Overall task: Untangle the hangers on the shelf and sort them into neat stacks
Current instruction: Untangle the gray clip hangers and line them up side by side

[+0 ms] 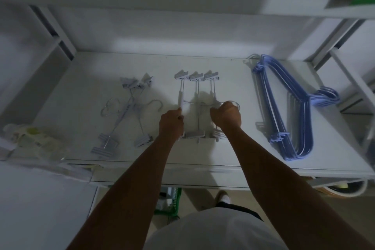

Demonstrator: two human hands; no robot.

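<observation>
On the white shelf (223,67), a row of white clip hangers (195,87) lies in the middle, clips side by side at the far end. My left hand (171,123) grips the bar of the leftmost hanger in that row. My right hand (227,114) is curled round the metal hooks at the row's right side. To the left, a loose tangle of clip hangers (125,107) lies crossed over each other. At the right lies a neat stack of blue wire hangers (284,107).
A clear plastic bag (32,142) with pale contents sits at the shelf's left front corner. Shelf uprights (58,32) stand at both back corners. A green crate (172,201) and my foot (223,199) show on the floor below the shelf edge.
</observation>
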